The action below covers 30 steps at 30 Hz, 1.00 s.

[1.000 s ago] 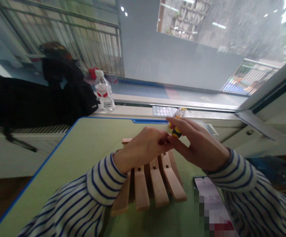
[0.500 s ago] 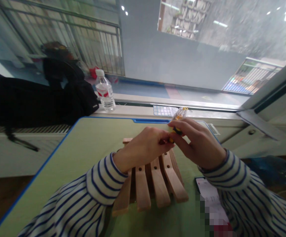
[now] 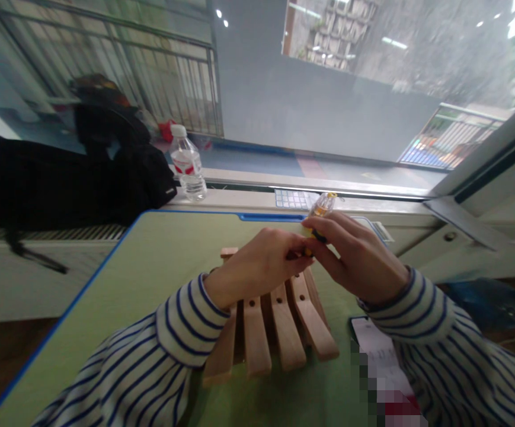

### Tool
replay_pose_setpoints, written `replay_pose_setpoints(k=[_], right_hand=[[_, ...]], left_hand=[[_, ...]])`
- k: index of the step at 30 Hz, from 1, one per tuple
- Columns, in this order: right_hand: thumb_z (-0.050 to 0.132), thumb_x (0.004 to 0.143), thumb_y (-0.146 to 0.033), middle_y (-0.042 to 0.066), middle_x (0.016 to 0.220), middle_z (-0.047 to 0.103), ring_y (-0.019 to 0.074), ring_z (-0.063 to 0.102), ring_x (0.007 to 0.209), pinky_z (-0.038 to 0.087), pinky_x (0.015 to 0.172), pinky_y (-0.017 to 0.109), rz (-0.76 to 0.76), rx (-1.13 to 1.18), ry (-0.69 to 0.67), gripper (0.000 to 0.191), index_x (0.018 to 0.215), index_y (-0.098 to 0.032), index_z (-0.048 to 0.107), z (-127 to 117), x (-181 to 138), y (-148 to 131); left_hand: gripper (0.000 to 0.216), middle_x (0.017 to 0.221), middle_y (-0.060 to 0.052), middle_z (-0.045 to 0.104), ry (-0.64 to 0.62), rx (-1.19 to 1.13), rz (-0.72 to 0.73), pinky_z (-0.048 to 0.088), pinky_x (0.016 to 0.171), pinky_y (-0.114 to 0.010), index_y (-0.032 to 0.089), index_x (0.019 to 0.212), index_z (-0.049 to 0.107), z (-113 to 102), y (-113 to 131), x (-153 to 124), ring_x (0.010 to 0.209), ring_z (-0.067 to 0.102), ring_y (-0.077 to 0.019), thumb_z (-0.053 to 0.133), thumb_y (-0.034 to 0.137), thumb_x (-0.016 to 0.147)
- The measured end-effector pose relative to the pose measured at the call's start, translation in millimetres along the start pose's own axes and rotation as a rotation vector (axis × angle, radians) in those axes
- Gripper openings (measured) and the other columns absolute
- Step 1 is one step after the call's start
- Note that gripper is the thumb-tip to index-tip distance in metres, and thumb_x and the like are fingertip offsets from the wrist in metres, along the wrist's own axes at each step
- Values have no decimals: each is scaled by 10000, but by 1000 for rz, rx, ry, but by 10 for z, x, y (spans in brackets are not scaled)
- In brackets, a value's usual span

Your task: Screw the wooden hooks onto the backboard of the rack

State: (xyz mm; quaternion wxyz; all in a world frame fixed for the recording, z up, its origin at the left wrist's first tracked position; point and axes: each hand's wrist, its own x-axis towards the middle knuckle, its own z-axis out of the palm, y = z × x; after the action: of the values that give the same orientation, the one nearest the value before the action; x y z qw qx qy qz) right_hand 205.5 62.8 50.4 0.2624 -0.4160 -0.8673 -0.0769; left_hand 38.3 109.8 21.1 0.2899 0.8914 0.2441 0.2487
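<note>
While the left hand [image 3: 257, 267] and right hand [image 3: 357, 258] curl close together, a small yellow-and-black tool [image 3: 314, 236] sits pinched in the right fingers, near the far edge of the green desk [image 3: 150, 267]. Its clear plastic piece [image 3: 323, 204] points toward 12 o'clock. The left fingertips [image 3: 299, 250] reach its lower end, but whether they grip is hidden. Both hands work at this one tool, above the wooden slats [image 3: 257, 338] at 6 o'clock. A phone [image 3: 361, 326] lies at 5 o'clock, a water bottle [image 3: 186, 163] stands at 11 o'clock, and a black bag [image 3: 61, 178] lies at 10 o'clock.
</note>
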Motion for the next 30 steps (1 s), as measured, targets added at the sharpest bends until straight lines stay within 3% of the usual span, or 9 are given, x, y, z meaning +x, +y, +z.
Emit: replay_pose_setpoints(k=[21,30], right_hand=[[452,873,-240,81,864,569,148,509,788,448,740,296,-6,-53,30,251,1053,-86,537,15,-6,-21],[441,875,-229,88,864,572,149,514,795,442,748,284,0,-72,13,264,1047,-60,548,10,22,-23]], left_hand=[[200,710,11,635,-38,23,-39,360,574,-210,170,839,638,-17,31,-2,640,549,-105,453,243,839],[183,656,28,621,3,42,-40,335,546,-203,175,786,647,-12,24,21,615,554,-96,508,290,820]])
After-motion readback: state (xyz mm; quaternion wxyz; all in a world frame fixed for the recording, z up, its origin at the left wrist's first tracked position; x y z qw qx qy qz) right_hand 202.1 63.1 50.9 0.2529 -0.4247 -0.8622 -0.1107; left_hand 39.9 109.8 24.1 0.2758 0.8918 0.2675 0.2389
